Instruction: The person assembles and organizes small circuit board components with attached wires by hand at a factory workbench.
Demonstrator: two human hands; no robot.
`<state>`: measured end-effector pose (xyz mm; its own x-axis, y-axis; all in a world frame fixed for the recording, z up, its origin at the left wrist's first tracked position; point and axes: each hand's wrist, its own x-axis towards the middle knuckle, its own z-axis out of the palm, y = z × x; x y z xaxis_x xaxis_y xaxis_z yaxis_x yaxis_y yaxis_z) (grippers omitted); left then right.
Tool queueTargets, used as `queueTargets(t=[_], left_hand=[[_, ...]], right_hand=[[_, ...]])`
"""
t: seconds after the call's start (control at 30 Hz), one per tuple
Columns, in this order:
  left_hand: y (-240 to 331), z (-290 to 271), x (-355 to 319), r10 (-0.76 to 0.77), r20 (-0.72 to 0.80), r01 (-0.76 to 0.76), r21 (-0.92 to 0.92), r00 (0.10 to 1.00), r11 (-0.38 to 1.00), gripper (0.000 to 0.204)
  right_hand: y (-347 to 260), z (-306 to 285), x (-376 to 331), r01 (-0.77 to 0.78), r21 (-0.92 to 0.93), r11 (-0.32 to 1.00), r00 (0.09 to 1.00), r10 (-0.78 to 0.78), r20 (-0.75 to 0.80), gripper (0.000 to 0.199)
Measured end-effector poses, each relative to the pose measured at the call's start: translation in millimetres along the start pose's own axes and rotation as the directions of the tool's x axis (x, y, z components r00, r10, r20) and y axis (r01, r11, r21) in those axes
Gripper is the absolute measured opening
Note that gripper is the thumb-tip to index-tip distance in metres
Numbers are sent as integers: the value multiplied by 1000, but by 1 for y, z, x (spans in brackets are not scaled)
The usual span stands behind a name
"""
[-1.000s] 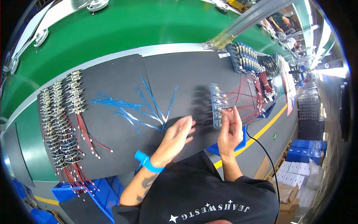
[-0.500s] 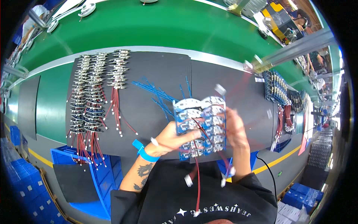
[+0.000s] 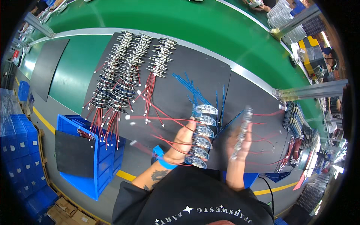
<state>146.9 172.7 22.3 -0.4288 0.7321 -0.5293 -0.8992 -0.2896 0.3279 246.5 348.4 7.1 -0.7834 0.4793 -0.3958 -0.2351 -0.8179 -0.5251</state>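
Near the front edge of the dark mat, my left hand point(image 3: 179, 144) grips a strip of curved circuit boards point(image 3: 204, 141) by its left side. Red wires with white plugs trail leftward from those boards. My right hand point(image 3: 233, 152), smeared by motion, holds a second strip of boards point(image 3: 244, 129), seen nearly edge-on, with blurred red wires spreading to the right. A gap separates the two strips. Thin blue offcut strips point(image 3: 192, 89) lie on the mat just beyond my left hand, and a few more lie between the hands.
Three rows of stacked curved boards point(image 3: 120, 62) with red wires stand on the mat's left. Uncut blue panels point(image 3: 293, 119) and wire bundles point(image 3: 296, 148) lie at its right end. A blue bin point(image 3: 96, 165) stands at the front left. A metal post point(image 3: 313, 90) rises at the right.
The double panel of boards has come apart into two strips, one in each hand. My right hand has turned its strip edge-on. The view has swung, shifting the bench.
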Motion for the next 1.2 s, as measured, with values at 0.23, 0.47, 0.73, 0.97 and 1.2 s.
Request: queueTargets(t=[0.23,0.47,0.73,0.97,1.2], left_hand=[[6,-25,-4,332,83,-335,420,940,844,27],[17,-28,-20,143,178,-220,558,974,800,28],[32,-71,-69,186,164,-183,-31,969,983,33],[50,-81,-110,515,-189,-456,281,836,844,34],[46,-79,-81,615,-63,-413,686,786,599,17]], right_hand=[[-16,-9,-28,-15,-87,996,973,-5,-229,45],[4,47,8,70,-760,646,934,226,277,23],[38,97,47,78,-799,596,739,504,448,14],[104,135,99,710,-685,162,699,-42,714,12],[109,135,82,634,-719,284,717,133,684,13]])
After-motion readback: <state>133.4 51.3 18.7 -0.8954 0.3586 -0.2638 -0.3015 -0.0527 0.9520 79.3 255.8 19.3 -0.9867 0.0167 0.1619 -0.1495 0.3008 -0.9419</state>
